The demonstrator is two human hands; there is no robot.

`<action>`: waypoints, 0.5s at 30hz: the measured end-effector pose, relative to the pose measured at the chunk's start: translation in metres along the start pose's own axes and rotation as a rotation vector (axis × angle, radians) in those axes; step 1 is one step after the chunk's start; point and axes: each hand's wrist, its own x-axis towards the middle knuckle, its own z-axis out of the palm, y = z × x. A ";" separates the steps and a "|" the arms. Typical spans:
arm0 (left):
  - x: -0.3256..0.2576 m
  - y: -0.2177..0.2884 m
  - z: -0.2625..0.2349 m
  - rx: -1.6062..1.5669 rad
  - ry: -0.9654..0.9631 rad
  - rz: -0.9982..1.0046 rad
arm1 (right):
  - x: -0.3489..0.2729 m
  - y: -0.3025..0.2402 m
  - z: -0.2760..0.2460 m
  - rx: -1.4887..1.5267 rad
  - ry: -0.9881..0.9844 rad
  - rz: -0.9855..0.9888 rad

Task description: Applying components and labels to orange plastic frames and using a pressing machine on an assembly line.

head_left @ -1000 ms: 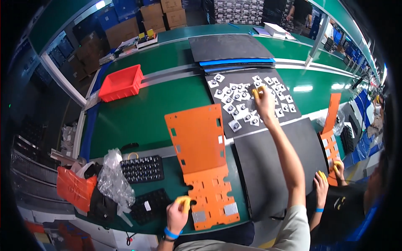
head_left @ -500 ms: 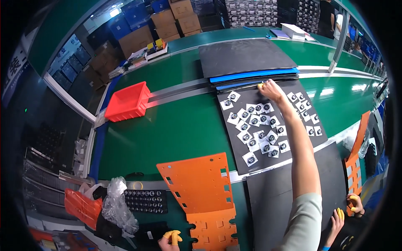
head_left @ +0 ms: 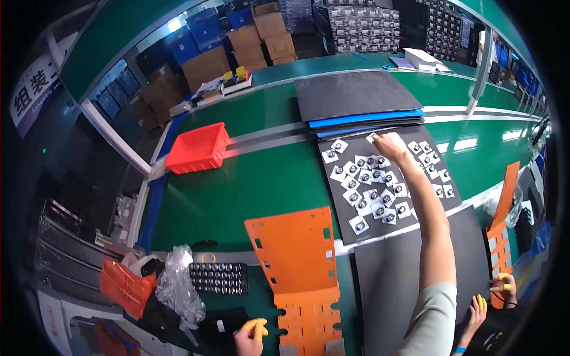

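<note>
Right hand reaching to the far edge of the parts mat; left hand low at the orange template.

Your right hand (head_left: pixel 389 144) is stretched out over the far end of the black mat (head_left: pixel 436 155), fingers curled narrow onto one of the small white squares (head_left: pixel 372 138) by the mat's far edge; whether it is pinched or merely touched cannot be told. The other white squares lie scattered across the mat nearer you. Your left hand (head_left: pixel 250 338), yellow cot on a finger, sits at the near edge just left of the orange perforated template (head_left: pixel 297 249); its opening cannot be told. A red bin (head_left: pixel 198 147) stands well to the far left. Against half a second ago, the right hand stays at the same far spot on the mat, and the left shows more fully.
</note>
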 end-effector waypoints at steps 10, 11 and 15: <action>0.003 -0.018 -0.016 0.397 -0.317 0.071 | -0.192 -0.178 -0.173 0.360 -0.022 0.559; 0.001 -0.030 -0.012 0.385 -0.299 0.112 | -0.216 -0.210 -0.190 0.365 -0.134 0.610; -0.013 -0.012 -0.016 0.445 -0.425 0.132 | -0.316 -0.322 -0.213 0.442 -0.481 0.613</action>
